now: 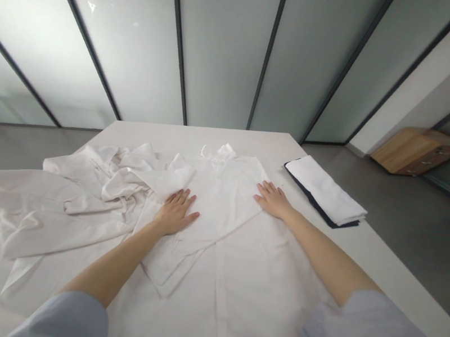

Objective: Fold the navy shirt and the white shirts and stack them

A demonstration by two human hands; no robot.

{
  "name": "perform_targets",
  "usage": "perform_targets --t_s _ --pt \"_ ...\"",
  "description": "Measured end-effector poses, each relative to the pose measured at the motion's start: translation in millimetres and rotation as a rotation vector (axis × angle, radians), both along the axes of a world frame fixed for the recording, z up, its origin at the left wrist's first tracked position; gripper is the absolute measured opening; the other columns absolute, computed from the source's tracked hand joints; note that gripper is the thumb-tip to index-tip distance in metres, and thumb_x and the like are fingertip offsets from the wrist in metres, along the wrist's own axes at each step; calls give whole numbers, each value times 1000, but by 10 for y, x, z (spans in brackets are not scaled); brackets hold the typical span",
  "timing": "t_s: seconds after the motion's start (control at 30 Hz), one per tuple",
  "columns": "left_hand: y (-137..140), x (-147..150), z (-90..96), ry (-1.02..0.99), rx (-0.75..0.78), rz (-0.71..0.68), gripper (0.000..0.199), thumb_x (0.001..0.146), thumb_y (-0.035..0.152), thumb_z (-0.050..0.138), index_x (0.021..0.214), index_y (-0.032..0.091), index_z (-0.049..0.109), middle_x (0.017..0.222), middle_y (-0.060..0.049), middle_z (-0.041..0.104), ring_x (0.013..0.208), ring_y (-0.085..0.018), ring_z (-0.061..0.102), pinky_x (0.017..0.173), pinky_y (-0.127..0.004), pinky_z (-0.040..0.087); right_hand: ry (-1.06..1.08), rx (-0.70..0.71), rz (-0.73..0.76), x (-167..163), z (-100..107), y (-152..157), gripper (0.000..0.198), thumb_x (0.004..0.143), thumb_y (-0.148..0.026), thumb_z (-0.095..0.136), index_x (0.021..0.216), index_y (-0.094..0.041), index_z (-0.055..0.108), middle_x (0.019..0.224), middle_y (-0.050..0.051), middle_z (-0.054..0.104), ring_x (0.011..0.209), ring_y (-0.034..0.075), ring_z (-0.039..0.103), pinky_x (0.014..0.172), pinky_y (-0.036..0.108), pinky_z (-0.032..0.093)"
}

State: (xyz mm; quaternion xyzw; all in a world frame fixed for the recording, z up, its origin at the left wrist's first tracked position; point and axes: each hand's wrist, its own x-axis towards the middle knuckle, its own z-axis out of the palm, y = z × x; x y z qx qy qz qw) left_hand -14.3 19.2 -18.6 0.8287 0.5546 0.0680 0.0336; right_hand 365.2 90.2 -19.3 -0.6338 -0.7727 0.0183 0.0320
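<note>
Frosted glass panels with dark frames close off the room behind a pale surface [381,261], and a wooden cabinet [418,149] sits on the grey floor at about two o'clock.

From the head view, a white shirt [233,249] lies flat in front of you, collar pointing to twelve o'clock. Your left hand [175,213] is spread open, palm down, on the shirt's left side where a folded-in sleeve lies. Your right hand [275,199] is also spread flat, pressing the shoulder area at about one o'clock. Neither hand pinches anything.

The shirt looks thin, light and limp, so it will likely slide and wrinkle easily; the shoulder seams and side edges seem the best places to take hold.

A heap of crumpled white clothes [61,199] lies touching the shirt at nine o'clock. A folded stack [326,193] sits apart at two o'clock.
</note>
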Motion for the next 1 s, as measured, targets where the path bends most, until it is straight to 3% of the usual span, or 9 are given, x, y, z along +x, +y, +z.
perform_targets --t_s 0.17,0.3,0.47,0.57,0.7,0.87,1.0 --pt "22 10 16 -15 -6 10 65 92 58 40 144 20 44 156 -11 31 144 -30 27 116 -48 24 37 4 -220 155 71 -190 55 94 -36 40 144 -15 42 153 18 35 142 34 30 113 52 25" --pt "60 -4 38 -110 14 17 55 92 51 43 136 19 53 151 -11 41 141 -28 34 115 -45 27 156 104 -72 -188 128 -347 56 89 -32 49 143 -18 43 150 15 40 139 29 35 113 44 29" --pt "104 -68 11 -292 74 60 39 88 38 48 115 18 66 134 -11 60 126 -25 53 110 -40 37 263 95 24 -708 79 -668 49 89 -33 51 136 -19 50 145 12 47 134 24 42 111 38 33" --pt "83 -71 18 -317 103 73 32 84 33 51 107 18 67 126 -11 64 119 -25 57 107 -40 41 246 103 45 -804 69 -784 40 90 -31 51 128 -19 58 140 12 51 132 25 44 110 40 33" --pt "14 -48 88 -356 131 111 23 84 29 48 92 19 67 99 -9 70 98 -23 64 91 -36 49 255 90 48 -778 82 -800 37 90 -30 52 125 -20 61 140 12 52 131 25 46 109 40 34" --pt "-23 -141 187 -508 323 366 13 81 27 48 78 21 59 79 -5 62 82 -20 60 80 -34 49 273 72 59 -739 67 -765 37 89 -30 55 124 -21 62 141 11 51 132 25 44 110 40 33" --pt "-6 -294 218 -663 469 616 21 81 28 48 98 22 59 91 -6 59 94 -23 58 89 -39 47 283 74 63 -728 40 -754 37 88 -31 55 123 -22 62 141 11 52 132 25 45 109 40 33"
